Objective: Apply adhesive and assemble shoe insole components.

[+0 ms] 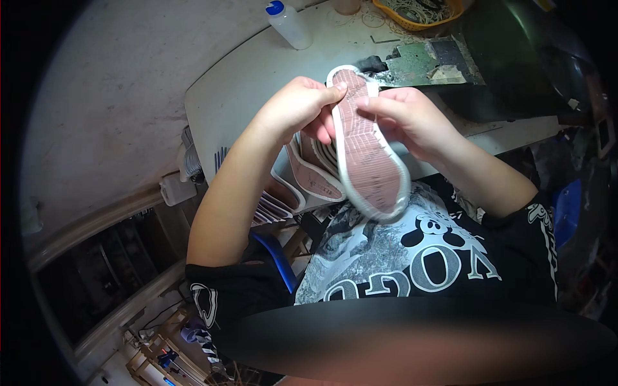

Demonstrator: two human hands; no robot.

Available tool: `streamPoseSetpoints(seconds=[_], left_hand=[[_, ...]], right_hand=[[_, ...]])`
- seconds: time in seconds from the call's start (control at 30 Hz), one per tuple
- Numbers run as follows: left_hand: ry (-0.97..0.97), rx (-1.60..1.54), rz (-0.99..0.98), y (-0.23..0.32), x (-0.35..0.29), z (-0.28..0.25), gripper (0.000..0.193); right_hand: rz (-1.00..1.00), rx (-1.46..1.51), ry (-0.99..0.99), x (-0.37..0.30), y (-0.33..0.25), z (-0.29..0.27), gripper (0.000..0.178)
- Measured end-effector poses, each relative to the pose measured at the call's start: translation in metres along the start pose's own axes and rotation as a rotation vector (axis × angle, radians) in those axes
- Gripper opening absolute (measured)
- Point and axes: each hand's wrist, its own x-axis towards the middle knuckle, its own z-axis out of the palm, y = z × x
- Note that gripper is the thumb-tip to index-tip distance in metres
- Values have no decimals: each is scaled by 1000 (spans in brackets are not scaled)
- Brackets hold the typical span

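Note:
I hold a shoe sole [370, 154] up in front of my chest; it is pinkish-brown with a white rim, its tread facing me. My left hand [297, 106] pinches its upper left edge near the toe end. My right hand [405, 116] grips the right edge, the thumb pressing on the tread. A stack of several similar soles [302, 180] lies on the white table [238, 96] just below my left hand, partly hidden by my forearm.
At the table's far edge stand a white squeeze bottle with a blue cap [288, 22] and an orange basket of rubber bands [418, 11]. A worn green cutting mat [428, 61] lies behind the sole. A blue chair part [277, 257] shows below the table.

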Motion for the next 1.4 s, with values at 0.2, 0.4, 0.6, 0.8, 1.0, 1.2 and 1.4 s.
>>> streamPoseSetpoints(seconds=[0.2, 0.4, 0.6, 0.8, 1.0, 1.2, 1.4], left_hand=[[-48, -27, -59, -3, 5, -9, 45], [-25, 15, 1, -7, 15, -18, 50], [124, 65, 84, -11, 28, -28, 48], [222, -90, 205, -26, 40, -39, 45], [390, -624, 639, -46, -23, 23, 33], [-298, -1084, 808, -80, -24, 42, 37], [-466, -1223, 879, -95, -19, 51, 36]], right_hand=[[63, -121, -140, -38, -8, -11, 33], [-77, -169, 81, -48, 13, -26, 30], [-162, -70, 90, -24, 18, -20, 30], [-244, 91, 34, -2, 20, 17, 28], [-638, -869, 9, -37, 25, 46, 18], [-855, -939, -353, -37, 29, 61, 21], [-805, -918, -278, -35, 36, 68, 13]])
